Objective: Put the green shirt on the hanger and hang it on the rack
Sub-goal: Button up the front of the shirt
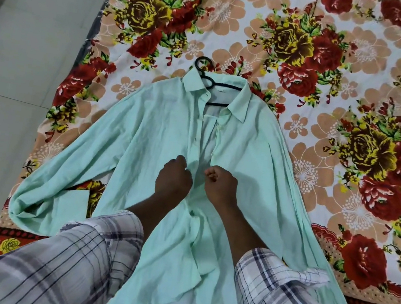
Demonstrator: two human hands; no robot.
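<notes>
Shirt (161, 129) neck label (220, 90) unreadable

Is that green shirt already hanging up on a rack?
No, the green shirt lies flat on the floral bedsheet, with the black hanger inside its collar and both hands at its front opening.

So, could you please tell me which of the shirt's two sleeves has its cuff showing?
The sleeve on the person's left: its cuff lies flat by the left forearm. The other sleeve runs down the right side with no cuff visible.
</notes>
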